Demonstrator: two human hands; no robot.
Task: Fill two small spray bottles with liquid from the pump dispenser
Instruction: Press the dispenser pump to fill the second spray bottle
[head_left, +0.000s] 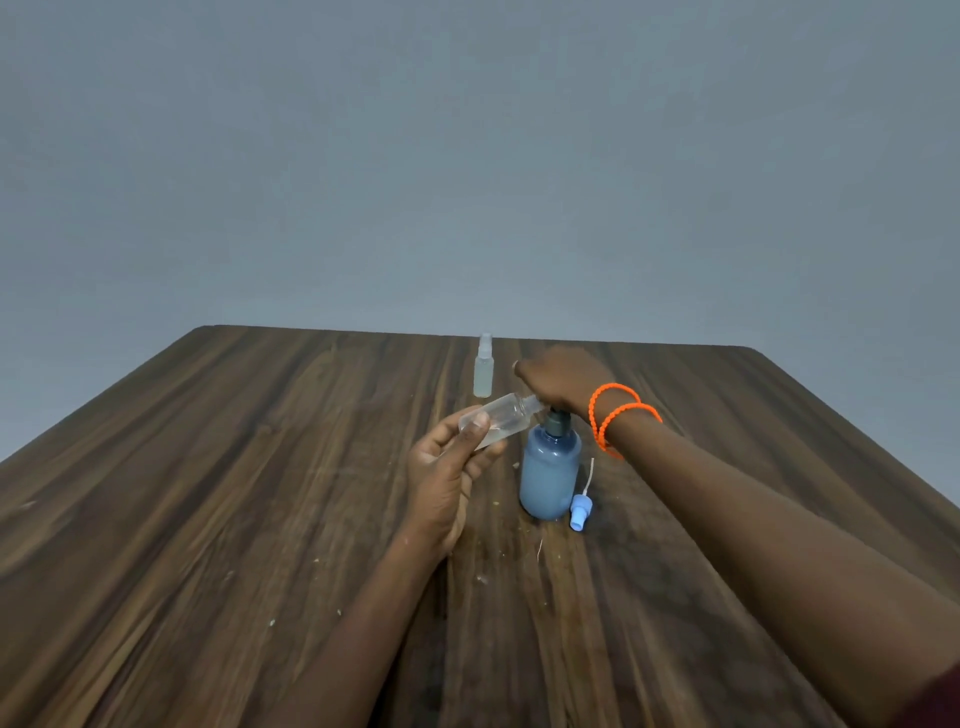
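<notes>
Head view: dark wood table (208, 467), grey wall (467, 156); left fingers (470, 434) pinch clear bottle (501, 418); right-hand grip unclear.

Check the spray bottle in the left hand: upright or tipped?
Tipped. The left hand holds the clear spray bottle nearly sideways, capless neck at the pump dispenser spout; its spray cap lies on the table.

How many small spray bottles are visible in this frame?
2. One small spray bottle stands upright at the far side of the table, capped. The other, uncapped, is tilted in the left hand, its neck toward the pump dispenser. None appear hidden.
</notes>
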